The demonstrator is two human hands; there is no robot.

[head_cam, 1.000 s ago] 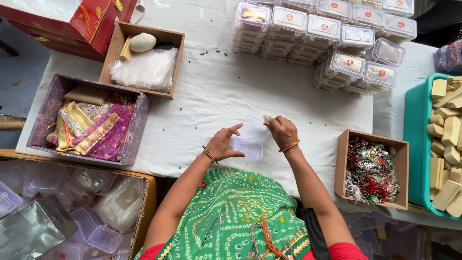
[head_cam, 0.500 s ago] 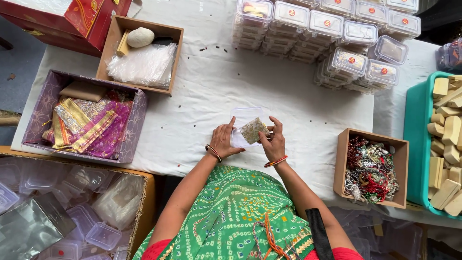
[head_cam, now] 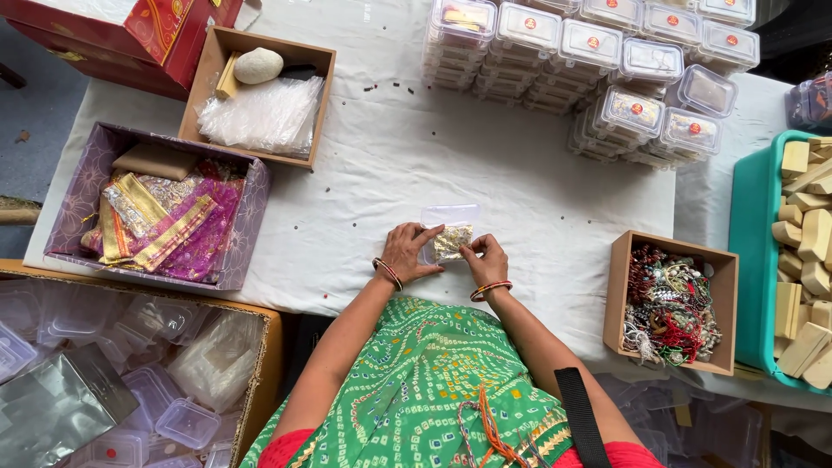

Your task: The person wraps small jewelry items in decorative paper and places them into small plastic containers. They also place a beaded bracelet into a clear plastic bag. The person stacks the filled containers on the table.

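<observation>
A small clear plastic box [head_cam: 448, 217] with its lid swung open lies on the white cloth near the table's front edge. A little gold-patterned pouch [head_cam: 451, 242] sits in it. My left hand [head_cam: 406, 252] holds the box's left side. Fingertips of my right hand [head_cam: 487, 259] press on the pouch from the right. Both wrists wear red and gold bangles.
Stacks of filled clear boxes [head_cam: 598, 65] stand at the back. A wooden tray of beads and threads [head_cam: 672, 305] is at right, beside a teal bin of wooden blocks [head_cam: 802, 260]. At left are a purple box of shiny pouches [head_cam: 156, 212], a wooden tray with plastic bags [head_cam: 260, 104], and a carton of empty boxes [head_cam: 130, 381].
The pouch has gone from my right fingers down into the clear box. Both hands and the box have drawn slightly nearer to my body.
</observation>
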